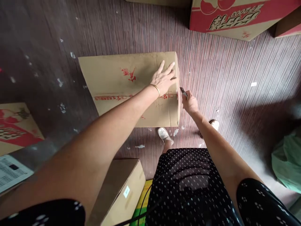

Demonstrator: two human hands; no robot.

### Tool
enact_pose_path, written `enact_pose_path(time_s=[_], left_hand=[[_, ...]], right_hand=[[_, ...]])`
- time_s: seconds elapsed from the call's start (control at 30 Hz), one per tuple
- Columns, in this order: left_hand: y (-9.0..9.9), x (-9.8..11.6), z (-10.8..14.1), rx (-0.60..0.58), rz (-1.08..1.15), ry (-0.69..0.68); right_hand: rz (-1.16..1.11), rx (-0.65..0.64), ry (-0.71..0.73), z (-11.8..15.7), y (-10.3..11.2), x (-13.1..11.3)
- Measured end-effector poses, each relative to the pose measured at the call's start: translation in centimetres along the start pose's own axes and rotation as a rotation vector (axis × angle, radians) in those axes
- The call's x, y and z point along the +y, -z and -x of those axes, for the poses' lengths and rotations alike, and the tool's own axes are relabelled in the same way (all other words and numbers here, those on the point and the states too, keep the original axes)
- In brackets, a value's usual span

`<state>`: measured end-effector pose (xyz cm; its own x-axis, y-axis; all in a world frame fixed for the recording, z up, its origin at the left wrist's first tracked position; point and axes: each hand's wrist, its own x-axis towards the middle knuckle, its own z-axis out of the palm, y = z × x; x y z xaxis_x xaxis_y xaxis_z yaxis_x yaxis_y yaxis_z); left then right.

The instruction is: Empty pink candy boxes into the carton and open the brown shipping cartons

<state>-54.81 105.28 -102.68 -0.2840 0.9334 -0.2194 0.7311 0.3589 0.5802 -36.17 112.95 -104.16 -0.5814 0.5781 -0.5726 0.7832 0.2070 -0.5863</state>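
A closed cardboard box with red printing lies on the floor in front of me. Along its middle seam runs a strip of tape with red lettering. My left hand rests on the box top near its right edge, fingers spread flat. In my right hand is a utility knife, its fingers wrapped round the handle. The dark blade points up and left, close to the box's right end where the seam meets the edge. Whether the blade touches the cardboard I cannot tell.
Red and tan printed cartons stand at the upper right and far left. An open carton sits near my legs at the bottom. A green bag lies at the right. Small white scraps dot the striped floor.
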Motion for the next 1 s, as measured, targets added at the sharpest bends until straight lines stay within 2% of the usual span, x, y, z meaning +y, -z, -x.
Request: enact_pose_path(time_s=[0.07, 0.13, 0.23, 0.37, 0.47, 0.57, 0.73, 0.87, 1.0], left_hand=[[0.6, -0.3, 0.4, -0.067, -0.060, -0.056], [0.6, -0.8, 0.6, -0.096, -0.100, -0.081], [-0.4, -2.0, 0.8, -0.102, -0.122, -0.072], [-1.3, -3.2, 1.1, -0.108, -0.136, -0.055], [-0.7, -2.4, 0.8, -0.097, -0.098, -0.047], [0.6, -0.5, -0.4, -0.094, -0.081, -0.054], [1.6, 2.2, -3.1, -0.224, -0.293, -0.113], [1.5, 2.5, -3.8, -0.228, -0.259, -0.119], [1.2, 2.2, -3.8, -0.210, -0.226, -0.105]], right_hand=[[0.038, 0.038, 0.079, -0.7, -0.4, 0.3], [0.072, 0.020, 0.087, -1.3, -0.8, 0.5], [0.091, -0.032, 0.078, -1.8, -1.1, 0.7], [0.076, 0.004, 0.119, -1.8, -1.5, 0.7], [0.078, -0.025, 0.148, -1.6, -1.7, 0.7], [0.110, -0.073, 0.151, -1.6, -1.6, 0.6], [0.113, -0.094, 0.182, -1.8, -0.7, 0.8], [0.231, -0.163, 0.144, -0.3, -0.1, 1.3], [0.213, -0.251, 0.070, 2.0, -0.7, 2.0]])
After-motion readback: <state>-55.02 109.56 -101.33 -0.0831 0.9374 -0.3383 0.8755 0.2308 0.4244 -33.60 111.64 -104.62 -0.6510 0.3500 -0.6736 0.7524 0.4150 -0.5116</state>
